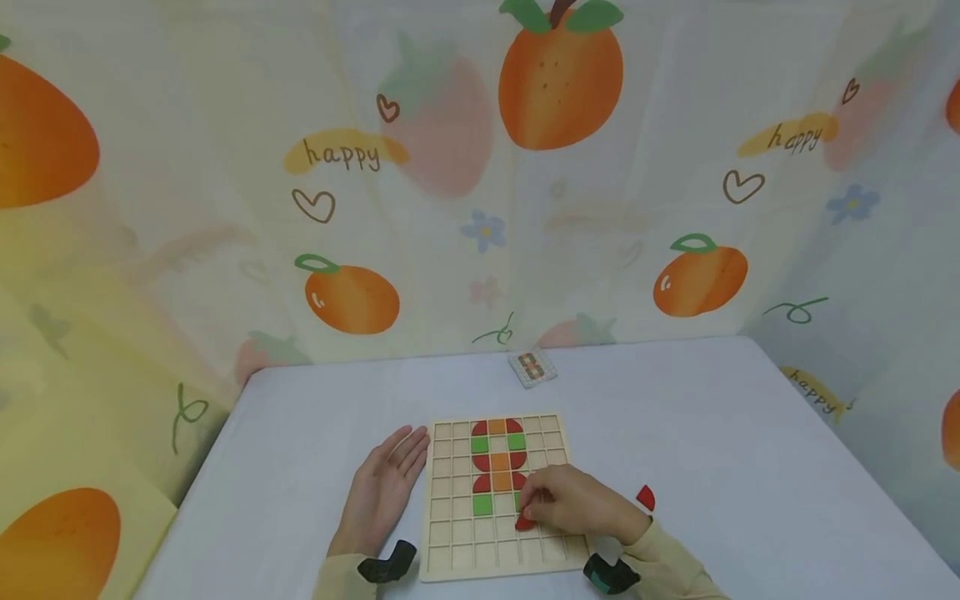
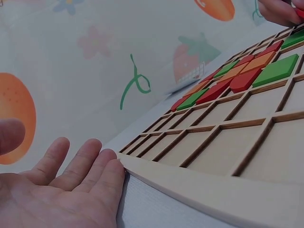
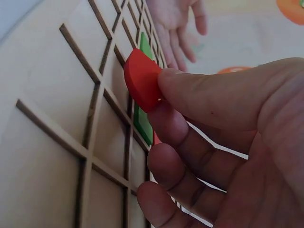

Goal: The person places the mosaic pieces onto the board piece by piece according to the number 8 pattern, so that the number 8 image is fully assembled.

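My right hand (image 1: 573, 500) pinches a red quarter-circle piece (image 3: 142, 80) between thumb and index finger, over the lower part of a wooden grid board (image 1: 457, 533). The other fingers curl loosely beside it in the right wrist view. Red, orange and green pieces fill two middle columns of the board, among them a green square (image 1: 482, 505) and an orange square (image 1: 500, 482). My left hand (image 1: 386, 483) rests palm up by the board's left edge, fingers straight, holding nothing. The right hand hides part of the board's lower right cells.
Another red quarter-circle piece (image 1: 646, 498) lies on the white table (image 1: 675, 417), right of the board. Behind the board lies a small card (image 1: 533, 367) with a printed pattern. A fruit-print cloth (image 1: 555, 275) hangs at the back and sides.
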Demonstrator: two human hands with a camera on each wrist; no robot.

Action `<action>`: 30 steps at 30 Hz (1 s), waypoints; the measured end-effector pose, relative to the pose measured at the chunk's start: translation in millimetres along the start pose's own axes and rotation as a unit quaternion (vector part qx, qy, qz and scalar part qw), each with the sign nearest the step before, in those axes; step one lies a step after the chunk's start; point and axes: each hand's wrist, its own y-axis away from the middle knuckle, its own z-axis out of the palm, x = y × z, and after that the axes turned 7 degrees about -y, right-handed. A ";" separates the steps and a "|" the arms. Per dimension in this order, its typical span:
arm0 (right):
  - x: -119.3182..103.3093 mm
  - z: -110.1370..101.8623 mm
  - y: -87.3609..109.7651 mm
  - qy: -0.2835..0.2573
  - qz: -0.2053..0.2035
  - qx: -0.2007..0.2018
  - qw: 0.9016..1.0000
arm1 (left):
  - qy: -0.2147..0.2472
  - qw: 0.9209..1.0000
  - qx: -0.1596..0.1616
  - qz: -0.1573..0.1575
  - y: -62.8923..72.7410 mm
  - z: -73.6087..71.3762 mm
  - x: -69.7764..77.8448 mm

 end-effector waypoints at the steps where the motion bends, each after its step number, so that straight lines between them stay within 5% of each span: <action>1: -0.4 0.3 -0.4 0.004 0.002 -0.001 1.000 | -0.003 1.000 -0.001 0.002 0.0 0.2 0.6; 22: -10.5 17.2 -0.4 0.082 0.013 0.009 0.997 | 0.001 1.000 -0.004 0.000 -0.6 1.0 1.6; 30: -10.7 15.8 0.4 0.089 0.025 0.016 0.996 | -0.003 1.000 0.017 -0.007 -1.8 2.4 0.9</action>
